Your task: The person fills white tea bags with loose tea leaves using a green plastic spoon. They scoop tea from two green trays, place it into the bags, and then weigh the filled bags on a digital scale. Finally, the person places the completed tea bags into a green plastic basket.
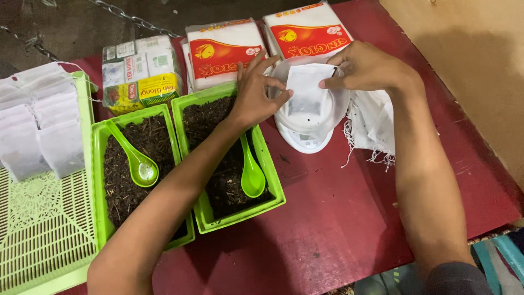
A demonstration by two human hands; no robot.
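Both hands hold a white bag (307,90) over the scale (307,131) on the red tabletop (338,218): left hand (255,93) fingers pinch its left edge, right hand (367,68) fingers pinch its right edge.

Two green trays (188,123) of dark loose leaf sit side by side on the red worktop (338,218), a green spoon (136,158) lying in the left one, another spoon (252,172) in the right. Behind them — three printed packs (221,52). At the left edge, a pale green slatted tray (43,229) carries white filled bags (38,125).
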